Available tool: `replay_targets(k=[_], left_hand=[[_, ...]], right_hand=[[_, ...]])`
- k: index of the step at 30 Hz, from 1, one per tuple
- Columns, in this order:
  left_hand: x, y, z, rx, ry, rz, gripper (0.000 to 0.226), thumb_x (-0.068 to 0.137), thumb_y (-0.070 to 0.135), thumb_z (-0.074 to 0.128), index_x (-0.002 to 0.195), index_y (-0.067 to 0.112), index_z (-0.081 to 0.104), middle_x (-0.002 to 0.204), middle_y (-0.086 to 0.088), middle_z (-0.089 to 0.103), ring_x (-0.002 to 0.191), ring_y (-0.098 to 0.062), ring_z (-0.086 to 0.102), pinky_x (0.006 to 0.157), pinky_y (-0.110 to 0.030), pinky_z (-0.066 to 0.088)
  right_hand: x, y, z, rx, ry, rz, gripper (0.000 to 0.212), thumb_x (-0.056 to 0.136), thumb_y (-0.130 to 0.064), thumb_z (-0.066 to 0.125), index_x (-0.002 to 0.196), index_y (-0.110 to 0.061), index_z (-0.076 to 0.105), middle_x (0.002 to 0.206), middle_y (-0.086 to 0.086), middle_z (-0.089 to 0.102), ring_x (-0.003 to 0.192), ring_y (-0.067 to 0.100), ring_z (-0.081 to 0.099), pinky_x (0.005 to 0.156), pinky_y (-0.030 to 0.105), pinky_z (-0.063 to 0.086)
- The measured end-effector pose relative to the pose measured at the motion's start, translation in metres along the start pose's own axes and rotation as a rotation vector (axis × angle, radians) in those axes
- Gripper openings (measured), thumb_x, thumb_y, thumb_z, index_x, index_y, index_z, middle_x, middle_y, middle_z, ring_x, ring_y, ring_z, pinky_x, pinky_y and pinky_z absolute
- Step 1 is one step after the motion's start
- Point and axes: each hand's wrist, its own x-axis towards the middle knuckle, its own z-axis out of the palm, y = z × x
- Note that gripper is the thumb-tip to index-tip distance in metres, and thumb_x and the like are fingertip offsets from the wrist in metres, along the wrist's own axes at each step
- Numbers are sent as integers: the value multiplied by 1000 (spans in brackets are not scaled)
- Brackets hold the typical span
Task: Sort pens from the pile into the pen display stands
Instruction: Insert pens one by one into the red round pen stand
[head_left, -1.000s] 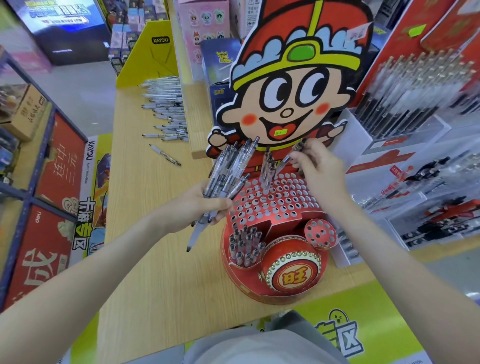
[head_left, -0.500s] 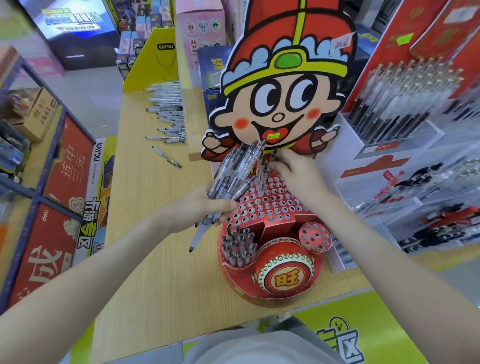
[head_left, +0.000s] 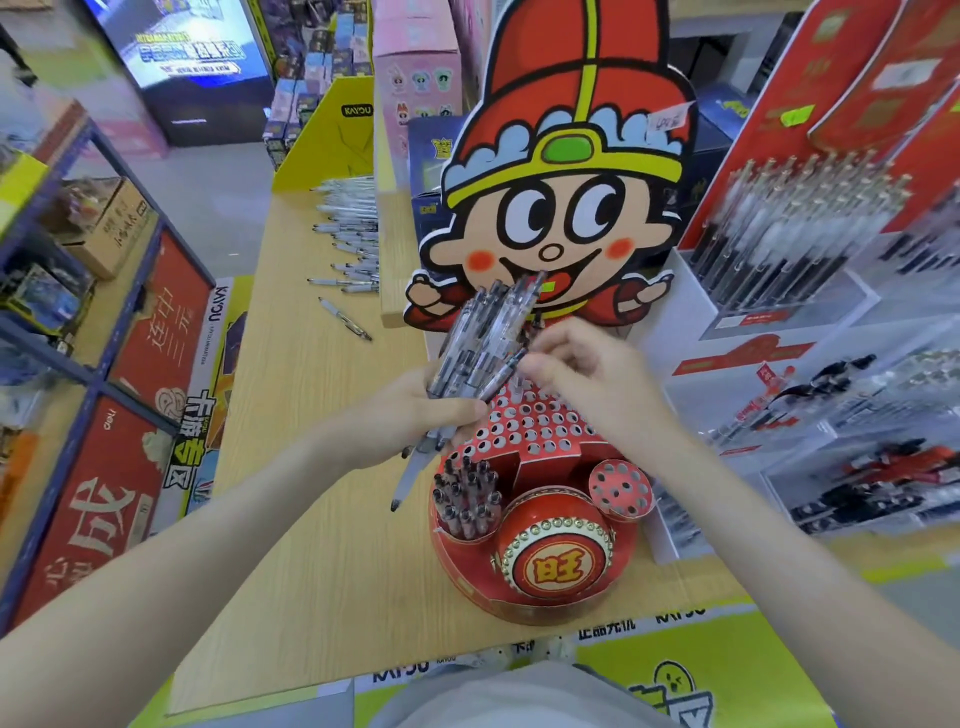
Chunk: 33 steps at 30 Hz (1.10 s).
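Pens in hand: I am gripping a bundle (head_left: 483, 338) of clear-barrelled pens in my left hand (head_left: 415, 415). Its fingers (head_left: 457, 410) are wrapping round the lower barrels, and the tips are pointing down toward the table (head_left: 311, 493), just over the left side of the stand.
What is changing: my right hand (head_left: 587, 374) was reaching into the back rows of the pen display stand (head_left: 467, 582) a second ago and is now coming back to the bundle. Its fingers (head_left: 537, 366) are pinching the dark end of the next pen (head_left: 501, 376), though blur is softening the contact.
What that is telling me: one pen is most likely sitting in a back hole now, and I am starting the next draw-and-place round.
Bundle count: blur is keeping me from an exact number; I am making out roughly seven or eight.
Stand count: I am filling one red stand, with one holed deck (head_left: 540, 436), one left front cup (head_left: 467, 499) and one small round cup (head_left: 621, 488).
Left front cup: it is looking crowded, with around fifteen pens standing upright.
Small round cup: it is showing no pens.
Holed deck: nearly all the visible holes are standing open, and my hands are hiding the back rows.
Pile (head_left: 348, 234): it is lying well apart at the far end of the table, well over a dozen pens but too blurred to count.
Stray pen (head_left: 345, 319): one is lying alone, nearer to me than the pile.
Progress: I am judging the sorting to be far from finished.
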Motion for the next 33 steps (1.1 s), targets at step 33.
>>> replay_targets(k=[33], left_hand=[[40,21,43,-30,257,44,8,94,0,53,102,-1,55,78,-6,72,82,-26,72,77,-39,58]], right_hand=[[-56,68,-69,405,300,111,28,91,8,51,100,-18,56,96,10,65,86,15,63,84,28,52]])
